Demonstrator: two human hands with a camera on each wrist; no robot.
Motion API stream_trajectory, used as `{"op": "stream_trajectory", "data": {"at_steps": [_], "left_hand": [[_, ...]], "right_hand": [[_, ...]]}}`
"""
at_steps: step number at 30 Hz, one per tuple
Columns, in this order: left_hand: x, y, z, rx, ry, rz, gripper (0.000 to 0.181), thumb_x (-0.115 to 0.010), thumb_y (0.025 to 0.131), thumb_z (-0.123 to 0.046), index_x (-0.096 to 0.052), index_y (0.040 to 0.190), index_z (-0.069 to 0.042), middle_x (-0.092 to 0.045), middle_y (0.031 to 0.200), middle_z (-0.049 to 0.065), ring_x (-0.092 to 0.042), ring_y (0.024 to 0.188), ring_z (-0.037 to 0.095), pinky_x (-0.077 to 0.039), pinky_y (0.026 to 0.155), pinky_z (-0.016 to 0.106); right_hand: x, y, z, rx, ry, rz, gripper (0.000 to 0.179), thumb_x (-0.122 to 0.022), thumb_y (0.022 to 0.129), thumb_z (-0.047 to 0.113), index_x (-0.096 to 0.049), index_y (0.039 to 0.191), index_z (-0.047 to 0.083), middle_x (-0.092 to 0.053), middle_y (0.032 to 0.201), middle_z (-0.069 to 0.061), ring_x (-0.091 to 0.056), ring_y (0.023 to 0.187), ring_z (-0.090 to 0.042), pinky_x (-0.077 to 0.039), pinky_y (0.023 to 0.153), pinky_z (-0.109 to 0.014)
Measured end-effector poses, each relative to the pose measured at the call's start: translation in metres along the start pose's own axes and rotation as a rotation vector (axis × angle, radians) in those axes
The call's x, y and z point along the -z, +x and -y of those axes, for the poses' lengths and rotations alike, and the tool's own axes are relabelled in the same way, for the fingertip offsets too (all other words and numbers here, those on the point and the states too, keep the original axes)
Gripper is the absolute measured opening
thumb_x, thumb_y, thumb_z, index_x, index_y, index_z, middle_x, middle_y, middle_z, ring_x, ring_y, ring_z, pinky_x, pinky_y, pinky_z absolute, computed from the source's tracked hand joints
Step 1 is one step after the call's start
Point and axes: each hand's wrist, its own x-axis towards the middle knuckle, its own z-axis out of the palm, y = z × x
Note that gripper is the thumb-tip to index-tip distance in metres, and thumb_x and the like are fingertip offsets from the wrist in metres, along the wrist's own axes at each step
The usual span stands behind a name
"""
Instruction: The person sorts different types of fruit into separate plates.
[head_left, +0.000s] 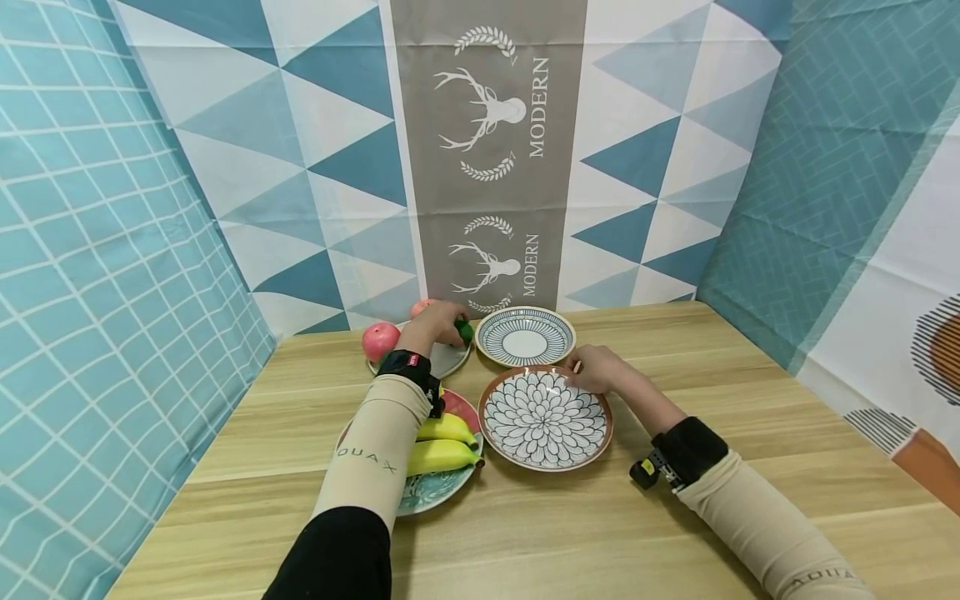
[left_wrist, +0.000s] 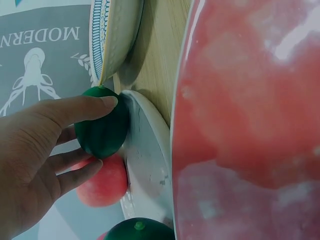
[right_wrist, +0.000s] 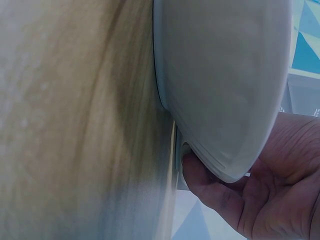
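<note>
My left hand [head_left: 438, 323] pinches a dark green oval fruit [left_wrist: 102, 125] between thumb and fingers, over the grey-white plate [head_left: 450, 360] at the back left. Pink-red round fruits lie about that plate, one [head_left: 381, 341] at its left edge and another [left_wrist: 102, 182] just below the held fruit in the left wrist view. A second dark green fruit [left_wrist: 141, 231] shows at that view's bottom edge. My right hand [head_left: 595, 369] grips the far right rim of the brown-rimmed flower-patterned plate [head_left: 546, 421]. In the right wrist view, a digit curls beneath this plate's pale underside [right_wrist: 225, 85].
A blue-and-white striped plate [head_left: 525, 337] stands behind the flower-patterned one. At the front left, a red and green plate [head_left: 431, 496] carries bananas [head_left: 442, 457], partly covered by my left forearm. Patterned cloth walls [head_left: 487, 150] border the wooden table [head_left: 570, 542].
</note>
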Motion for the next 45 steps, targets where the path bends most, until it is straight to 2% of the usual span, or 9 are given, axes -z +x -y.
{"op": "stream_trajectory", "data": {"at_steps": [5,11,21,27,35,45], "left_hand": [[-0.001,0.003,0.0,0.0,0.01,0.007,0.062,-0.084,0.076,-0.017,-0.059,0.132,-0.009,-0.061,0.119,0.01,-0.054,0.104,0.025,-0.046,0.092,0.038],[0.0,-0.001,0.0,-0.004,0.032,-0.005,0.057,-0.084,0.075,-0.012,-0.06,0.126,-0.009,-0.061,0.119,0.012,-0.054,0.103,0.026,-0.046,0.091,0.038],[0.01,-0.01,-0.003,-0.002,0.053,0.029,0.055,-0.084,0.075,-0.015,-0.06,0.125,-0.008,-0.061,0.117,0.011,-0.055,0.103,0.026,-0.046,0.091,0.039],[0.011,-0.011,0.0,-0.011,0.087,0.029,0.052,-0.084,0.074,-0.015,-0.063,0.121,-0.009,-0.062,0.116,0.011,-0.055,0.102,0.026,-0.046,0.088,0.038],[0.014,-0.01,0.0,-0.005,0.115,0.018,0.055,-0.084,0.074,-0.02,-0.063,0.124,-0.013,-0.063,0.118,0.007,-0.055,0.105,0.024,-0.045,0.091,0.039],[0.021,-0.016,-0.003,-0.054,0.088,-0.005,0.05,-0.084,0.074,-0.015,-0.064,0.12,-0.011,-0.062,0.114,0.008,-0.056,0.101,0.024,-0.048,0.086,0.038]], "right_hand": [[0.0,0.0,0.0,-0.005,0.002,0.003,0.009,-0.07,0.091,0.017,-0.068,0.095,0.01,-0.066,0.094,-0.009,-0.058,0.065,-0.018,-0.047,0.05,-0.028],[0.0,0.0,0.001,-0.011,0.005,0.007,0.008,-0.069,0.092,0.018,-0.067,0.093,0.01,-0.065,0.095,-0.01,-0.057,0.064,-0.018,-0.046,0.05,-0.028],[0.001,0.0,-0.001,-0.007,-0.004,-0.001,0.008,-0.07,0.091,0.017,-0.068,0.094,0.01,-0.066,0.096,-0.009,-0.059,0.07,-0.02,-0.047,0.053,-0.028],[0.0,0.0,-0.001,-0.021,0.006,0.001,0.009,-0.07,0.091,0.017,-0.068,0.096,0.01,-0.065,0.095,-0.009,-0.058,0.071,-0.02,-0.048,0.054,-0.028],[0.001,-0.001,0.001,-0.02,-0.002,-0.003,0.011,-0.07,0.091,0.017,-0.068,0.099,0.009,-0.065,0.095,-0.009,-0.058,0.071,-0.02,-0.048,0.054,-0.028],[0.0,0.0,0.002,-0.033,-0.016,-0.008,0.009,-0.07,0.091,0.017,-0.068,0.095,0.01,-0.064,0.094,-0.009,-0.057,0.074,-0.02,-0.047,0.054,-0.028]]}}
